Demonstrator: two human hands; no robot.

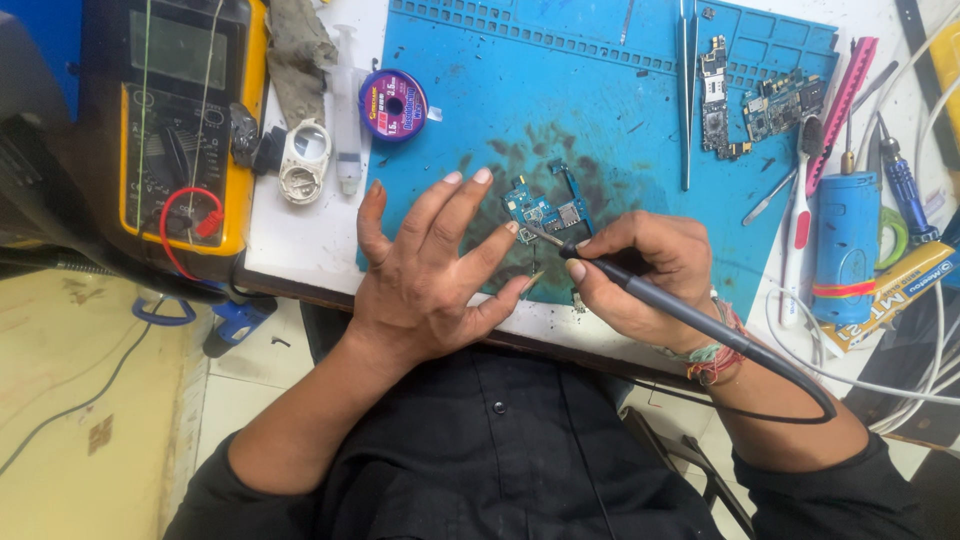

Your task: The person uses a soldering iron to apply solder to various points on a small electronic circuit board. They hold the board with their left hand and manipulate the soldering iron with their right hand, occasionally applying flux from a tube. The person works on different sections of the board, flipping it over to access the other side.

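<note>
My right hand is gripping a soldering iron on the blue circuit board mid-frame, my left hand spreading wide beside it, tweezers lying upper right.

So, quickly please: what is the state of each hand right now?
Left hand: open, fingers spread, fingertips by the small blue circuit board, holding nothing.
Right hand: closed on the soldering iron.

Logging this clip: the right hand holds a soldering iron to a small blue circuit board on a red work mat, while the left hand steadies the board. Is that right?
Not quite. The head view shows the work mat is blue, not red. The right hand does hold the soldering iron to the circuit board, with the left hand beside it.
</note>
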